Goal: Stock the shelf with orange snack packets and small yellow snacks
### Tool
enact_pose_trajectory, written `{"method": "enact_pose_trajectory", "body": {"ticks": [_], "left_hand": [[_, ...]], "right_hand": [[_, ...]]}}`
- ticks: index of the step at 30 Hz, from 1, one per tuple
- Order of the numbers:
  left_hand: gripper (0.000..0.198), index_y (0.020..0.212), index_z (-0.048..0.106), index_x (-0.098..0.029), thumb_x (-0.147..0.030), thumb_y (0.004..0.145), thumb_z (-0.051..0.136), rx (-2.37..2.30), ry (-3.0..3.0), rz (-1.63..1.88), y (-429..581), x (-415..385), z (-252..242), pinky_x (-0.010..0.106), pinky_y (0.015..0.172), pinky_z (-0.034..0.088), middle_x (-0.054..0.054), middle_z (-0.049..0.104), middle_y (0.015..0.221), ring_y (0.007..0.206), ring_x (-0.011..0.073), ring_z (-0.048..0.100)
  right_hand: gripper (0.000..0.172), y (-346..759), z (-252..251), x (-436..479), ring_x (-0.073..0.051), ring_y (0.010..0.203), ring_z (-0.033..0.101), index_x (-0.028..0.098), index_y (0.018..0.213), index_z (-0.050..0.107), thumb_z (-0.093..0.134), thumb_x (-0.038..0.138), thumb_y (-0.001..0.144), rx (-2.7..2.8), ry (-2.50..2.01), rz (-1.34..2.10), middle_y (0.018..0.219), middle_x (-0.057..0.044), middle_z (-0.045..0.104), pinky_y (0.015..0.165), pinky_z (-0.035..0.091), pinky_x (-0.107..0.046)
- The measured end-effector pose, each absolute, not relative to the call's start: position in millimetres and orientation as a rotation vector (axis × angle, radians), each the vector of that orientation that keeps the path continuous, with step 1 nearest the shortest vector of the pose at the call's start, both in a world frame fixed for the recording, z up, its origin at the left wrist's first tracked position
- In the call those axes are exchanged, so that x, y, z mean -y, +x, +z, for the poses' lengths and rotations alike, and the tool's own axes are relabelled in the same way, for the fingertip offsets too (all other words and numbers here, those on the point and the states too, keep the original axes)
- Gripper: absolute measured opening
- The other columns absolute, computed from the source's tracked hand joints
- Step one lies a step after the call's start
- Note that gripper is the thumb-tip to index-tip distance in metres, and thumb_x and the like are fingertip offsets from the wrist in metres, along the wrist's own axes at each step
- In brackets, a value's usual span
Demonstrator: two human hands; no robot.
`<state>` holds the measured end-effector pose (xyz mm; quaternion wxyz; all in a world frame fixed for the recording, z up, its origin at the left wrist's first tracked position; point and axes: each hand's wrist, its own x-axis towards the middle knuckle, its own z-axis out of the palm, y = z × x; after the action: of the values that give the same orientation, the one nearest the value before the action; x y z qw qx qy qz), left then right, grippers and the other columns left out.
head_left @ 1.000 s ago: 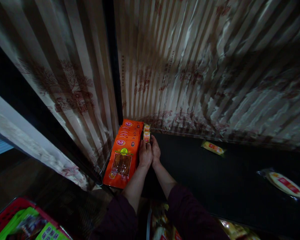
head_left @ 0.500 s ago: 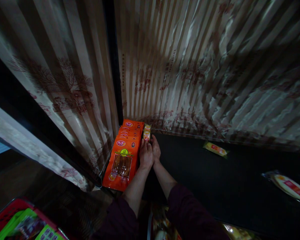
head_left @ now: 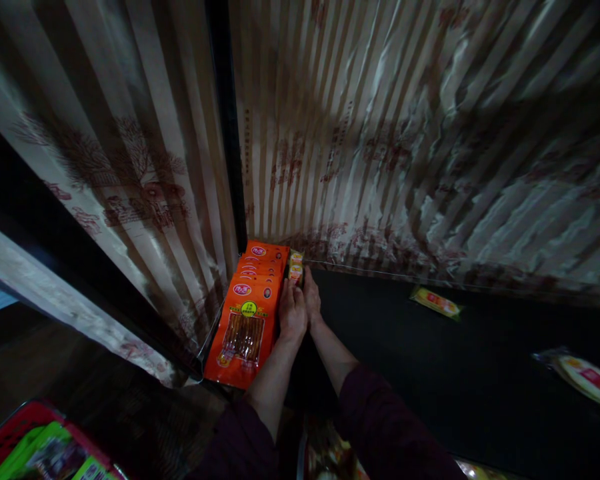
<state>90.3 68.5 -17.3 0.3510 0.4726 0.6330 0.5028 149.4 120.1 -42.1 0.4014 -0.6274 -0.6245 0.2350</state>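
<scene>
since a second ago, the loose yellow packet (head_left: 436, 303) and the oval packet (head_left: 590, 380) have slid a little rightward and down in your head view, and the red basket (head_left: 15, 425) sits slightly lower; your hands have hardly shifted.

in the head view, both your hands are at the back left part of the black shelf (head_left: 380, 353). your left hand (head_left: 293, 310) has its fingers partly curled at the near end of the small yellow packets (head_left: 296, 263). your right hand (head_left: 312, 300) lies close against it, fingers stretched forward along the packets' right side. your palms are hidden, so i cannot tell whether either hand has a hold.

those packets stand in a short row by the shelf's back edge, just beside the orange bags (head_left: 240, 327), which overlap along the left edge toward the front left corner. the loose yellow packet lies near the back edge, the oval one further right. striped sheeting (head_left: 320, 133) hangs behind; your basket, with green packs (head_left: 35, 447) inside, is beyond the front left corner.
</scene>
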Motion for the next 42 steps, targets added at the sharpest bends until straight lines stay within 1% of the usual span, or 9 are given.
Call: {"method": "enact_pose_trajectory", "body": {"ticks": [4, 9, 14, 19, 22, 27, 31, 38, 42], "left_hand": [[0.049, 0.133, 0.046, -0.011, -0.033, 0.093, 0.028, -1.624, 1.170, 1.278, 88, -66, -8, 0.034, 0.116, 0.021, 0.013, 0.038, 0.147, 0.137, 0.0185, 0.033], [0.051, 0.136, 0.043, -0.011, -0.034, 0.093, 0.028, -1.608, 1.150, 1.247, 86, -64, -3, 0.030, 0.115, 0.021, 0.013, 0.037, 0.148, 0.137, 0.0170, 0.032], [0.049, 0.134, 0.046, -0.012, -0.034, 0.093, 0.029, -1.641, 1.148, 1.275, 87, -67, -6, 0.031, 0.114, 0.024, 0.013, 0.041, 0.145, 0.135, 0.0174, 0.036], [0.050, 0.134, 0.045, -0.013, -0.038, 0.093, 0.030, -1.656, 1.134, 1.302, 90, -70, -10, 0.030, 0.114, 0.025, 0.012, 0.041, 0.145, 0.135, 0.0172, 0.036], [0.053, 0.134, 0.045, -0.013, -0.043, 0.093, 0.030, -1.635, 1.115, 1.336, 90, -69, -8, 0.032, 0.113, 0.027, 0.014, 0.042, 0.144, 0.134, 0.0193, 0.038], [0.055, 0.136, 0.042, -0.010, -0.040, 0.094, 0.025, -1.600, 1.190, 1.342, 88, -64, -7, 0.033, 0.115, 0.024, 0.014, 0.039, 0.146, 0.136, 0.0188, 0.034], [0.054, 0.137, 0.043, -0.010, -0.038, 0.094, 0.025, -1.588, 1.189, 1.338, 87, -64, -10, 0.033, 0.115, 0.023, 0.013, 0.039, 0.146, 0.136, 0.0185, 0.034], [0.054, 0.136, 0.043, -0.009, -0.038, 0.094, 0.026, -1.570, 1.172, 1.323, 88, -68, -12, 0.033, 0.114, 0.026, 0.014, 0.040, 0.145, 0.136, 0.0189, 0.035], [0.053, 0.136, 0.044, -0.011, -0.037, 0.094, 0.026, -1.578, 1.184, 1.336, 88, -67, -13, 0.033, 0.114, 0.026, 0.012, 0.041, 0.145, 0.136, 0.0181, 0.035]], "right_hand": [[0.067, 147, -29, -122, -0.026, 0.125, 0.048, 0.017, 0.141, 0.032, 0.048, 0.030, 0.077, 1.590, -1.614, 0.613, 0.138, -0.013, 0.049, 0.102, 0.039, -0.039], [0.061, 142, -25, -124, -0.025, 0.105, 0.061, 0.019, 0.138, 0.037, 0.047, 0.029, 0.078, 1.589, -1.588, 0.663, 0.115, -0.010, 0.065, 0.091, 0.046, -0.036], [0.062, 141, -32, -130, -0.027, 0.097, 0.063, 0.018, 0.136, 0.041, 0.049, 0.028, 0.075, 1.561, -1.554, 0.688, 0.104, -0.010, 0.069, 0.085, 0.047, -0.035], [0.069, 146, -37, -131, -0.028, 0.111, 0.057, 0.020, 0.140, 0.037, 0.052, 0.036, 0.074, 1.522, -1.509, 0.709, 0.118, -0.010, 0.064, 0.093, 0.044, -0.037], [0.072, 147, -38, -133, -0.028, 0.120, 0.052, 0.016, 0.142, 0.033, 0.048, 0.045, 0.078, 1.456, -1.493, 0.749, 0.128, -0.013, 0.058, 0.099, 0.041, -0.040], [0.065, 143, -33, -143, -0.026, 0.127, 0.047, 0.015, 0.137, 0.042, 0.038, 0.053, 0.084, 1.297, -1.539, 0.799, 0.137, -0.014, 0.050, 0.106, 0.035, -0.043], [0.064, 144, -27, -153, -0.024, 0.129, 0.044, 0.017, 0.130, 0.051, 0.034, 0.059, 0.085, 1.263, -1.508, 0.828, 0.135, -0.011, 0.053, 0.108, 0.033, -0.039], [0.062, 147, -30, -168, -0.023, 0.110, 0.059, 0.021, 0.121, 0.059, 0.027, 0.063, 0.087, 1.284, -1.478, 0.781, 0.116, -0.008, 0.066, 0.097, 0.043, -0.036], [0.063, 150, -32, -167, -0.023, 0.118, 0.054, 0.021, 0.122, 0.058, 0.028, 0.064, 0.087, 1.312, -1.461, 0.773, 0.119, -0.008, 0.064, 0.102, 0.039, -0.037]]}}
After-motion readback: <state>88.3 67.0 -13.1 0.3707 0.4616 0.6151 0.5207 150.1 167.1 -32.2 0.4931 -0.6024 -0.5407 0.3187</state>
